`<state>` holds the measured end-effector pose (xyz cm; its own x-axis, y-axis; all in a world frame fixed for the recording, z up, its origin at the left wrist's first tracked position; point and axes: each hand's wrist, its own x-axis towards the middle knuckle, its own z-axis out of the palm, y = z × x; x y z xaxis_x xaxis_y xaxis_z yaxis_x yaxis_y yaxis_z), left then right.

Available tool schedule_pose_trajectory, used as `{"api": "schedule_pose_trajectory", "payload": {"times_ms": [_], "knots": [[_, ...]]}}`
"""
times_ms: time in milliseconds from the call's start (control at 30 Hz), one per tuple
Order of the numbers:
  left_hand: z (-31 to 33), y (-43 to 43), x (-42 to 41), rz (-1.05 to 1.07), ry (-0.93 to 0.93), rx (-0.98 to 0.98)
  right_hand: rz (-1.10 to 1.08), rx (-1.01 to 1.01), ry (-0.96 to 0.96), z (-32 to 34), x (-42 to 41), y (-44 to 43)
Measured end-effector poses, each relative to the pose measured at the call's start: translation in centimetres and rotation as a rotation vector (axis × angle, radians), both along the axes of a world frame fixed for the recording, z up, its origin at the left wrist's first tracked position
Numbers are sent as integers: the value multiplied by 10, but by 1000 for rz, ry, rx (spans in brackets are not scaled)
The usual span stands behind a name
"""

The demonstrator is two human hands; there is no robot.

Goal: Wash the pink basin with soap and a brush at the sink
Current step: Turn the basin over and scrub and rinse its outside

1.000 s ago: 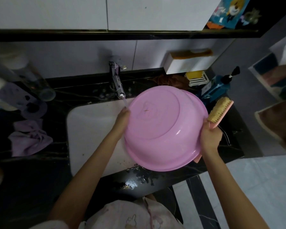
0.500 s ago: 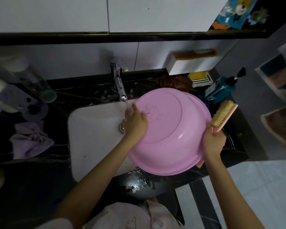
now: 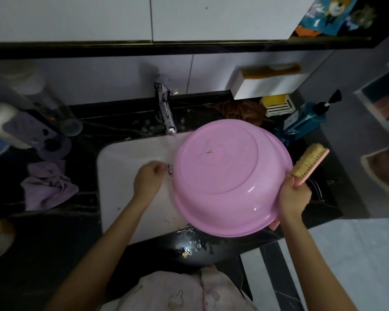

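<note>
Pink basin (image 3: 222,176): bottom up and tilted over the right of the sink (image 3: 126,198), probably to drain.
Right hand (image 3: 293,198): grips the brush (image 3: 310,162) handle against the basin's right rim.
Left hand (image 3: 147,179): curled, apart from the basin; blur hides any pinch.
Room: open sink on the left; tap (image 3: 167,118) close at the far edge.

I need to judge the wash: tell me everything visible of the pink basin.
The pink basin is round, glossy, plastic-looking, with a flat base and flared rim. It is bottom-up, tilted, over the right of the sink. The right hand grips its rim with the brush; the left hand looks apart.
</note>
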<state>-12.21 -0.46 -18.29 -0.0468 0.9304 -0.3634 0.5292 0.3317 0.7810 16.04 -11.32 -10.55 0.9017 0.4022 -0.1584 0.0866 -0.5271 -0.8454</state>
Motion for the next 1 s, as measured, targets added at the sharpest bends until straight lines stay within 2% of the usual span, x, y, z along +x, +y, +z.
{"api": "schedule_pose_trajectory", "payload": {"times_ms": [33, 100, 167, 200, 300, 400, 533, 1000], "knots": [[14, 8, -4, 4, 74, 180, 3, -9, -6, 0, 0, 0], [40, 31, -2, 28, 74, 506, 4, -21, -18, -1, -1, -1], [64, 58, 10, -13, 47, 743, 2, -29, -33, -1, -2, -2], [72, 73, 16, -46, 35, 792, 3, -31, -36, -1, -2, -2], [79, 112, 37, -165, 120, 746, 1, -28, -40, 0, -3, -3], [76, 130, 44, -186, 111, 662, 2, -23, -30, 1, -3, -2], [77, 139, 39, -221, 156, 748, 2, -16, -21, 1, -3, -2], [81, 143, 33, -311, 98, 714, 34, -34, 7, 0, -8, 7]]}}
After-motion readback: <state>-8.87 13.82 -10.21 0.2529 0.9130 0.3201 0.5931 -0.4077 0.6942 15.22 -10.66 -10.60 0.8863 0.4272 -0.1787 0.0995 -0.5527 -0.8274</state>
